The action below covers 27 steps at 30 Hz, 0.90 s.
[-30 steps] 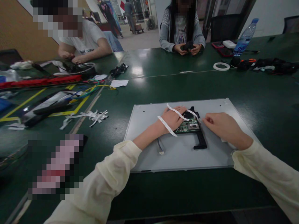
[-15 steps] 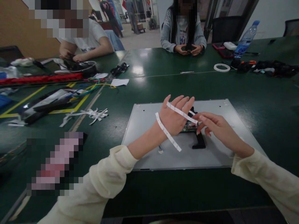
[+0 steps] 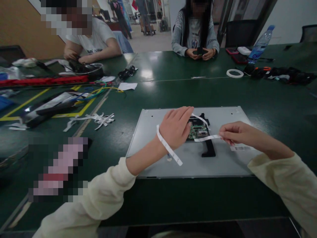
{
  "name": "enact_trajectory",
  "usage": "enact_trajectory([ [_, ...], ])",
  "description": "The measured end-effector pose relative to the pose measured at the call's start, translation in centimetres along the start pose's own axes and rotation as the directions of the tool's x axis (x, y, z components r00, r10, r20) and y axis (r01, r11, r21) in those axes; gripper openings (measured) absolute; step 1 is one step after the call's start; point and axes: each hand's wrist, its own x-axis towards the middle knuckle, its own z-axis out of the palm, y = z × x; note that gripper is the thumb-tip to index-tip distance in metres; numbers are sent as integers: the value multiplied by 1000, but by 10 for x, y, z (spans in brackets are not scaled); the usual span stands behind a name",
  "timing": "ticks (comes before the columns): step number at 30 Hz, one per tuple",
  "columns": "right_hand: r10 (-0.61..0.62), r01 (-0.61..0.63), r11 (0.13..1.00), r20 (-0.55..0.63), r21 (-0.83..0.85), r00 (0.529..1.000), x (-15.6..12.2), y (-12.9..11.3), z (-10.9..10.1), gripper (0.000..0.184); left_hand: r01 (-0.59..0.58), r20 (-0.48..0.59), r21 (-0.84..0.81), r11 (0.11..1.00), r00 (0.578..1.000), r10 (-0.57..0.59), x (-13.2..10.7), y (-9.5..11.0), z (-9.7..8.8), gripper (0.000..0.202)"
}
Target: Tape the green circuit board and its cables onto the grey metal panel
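Note:
A grey metal panel [image 3: 223, 162] lies flat on the green table before me. On it sit a small green circuit board [image 3: 197, 131] and a black L-shaped bracket [image 3: 208, 150]. My left hand [image 3: 175, 127] hovers over the panel with its fingers stretched out, and a white tape strip [image 3: 169, 150] clings across its wrist. My right hand [image 3: 236, 133] pinches the end of another white strip [image 3: 206, 138], pulled away from my left hand and held taut above the board.
Loose white strips [image 3: 95, 120] lie to the left of the panel, beside cables and black parts within yellow lines. A tape roll [image 3: 234, 73], a water bottle [image 3: 259, 44] and black items stand at the far right. Two people sit across the table.
My left hand has risen off the board and spread its fingers. My right hand has taken one strip from the back of my left hand and drawn it to the right.

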Motion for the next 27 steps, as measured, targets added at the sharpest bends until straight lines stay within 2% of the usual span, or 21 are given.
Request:
enact_trajectory([
  [3, 66, -57, 995, 104, -85, 992, -1, 11, -7, 32, -48, -46, -132, 990, 998, 42, -20, 7, 4, 40],
  [5, 90, -77, 992, 139, -102, 986, -1, 16, -8, 31, -130, -35, -173, 976, 991, 126, -31, 16, 9, 38],
  [8, 83, -65, 992, 179, -107, 980, -1, 18, -8, 30, -297, -4, -184, 937, 953, 302, -39, 29, 14, 38],
  [10, 71, -45, 990, 195, -133, 978, 0, 18, -7, 30, -359, 11, -184, 915, 930, 367, -39, 33, 14, 38],
  [15, 46, -4, 980, 206, -199, 977, 1, 17, -2, 30, -331, 66, -207, 921, 934, 351, -40, 37, 15, 36],
  [19, 69, -27, 946, 119, -323, 991, 1, 18, 3, 30, -314, 100, -211, 926, 935, 340, -47, 39, 21, 35],
  [23, 23, 4, 846, 44, -534, 999, 0, 15, 10, 31, -316, 118, -181, 931, 933, 340, -52, 41, 25, 36],
  [25, -37, 39, 731, 17, -682, 999, -1, 12, 16, 30, -311, 129, -161, 937, 934, 332, -53, 42, 25, 35],
  [27, -77, -2, 564, -54, -826, 996, -3, 8, 26, 30, -315, 126, -144, 938, 934, 334, -54, 43, 25, 35],
])
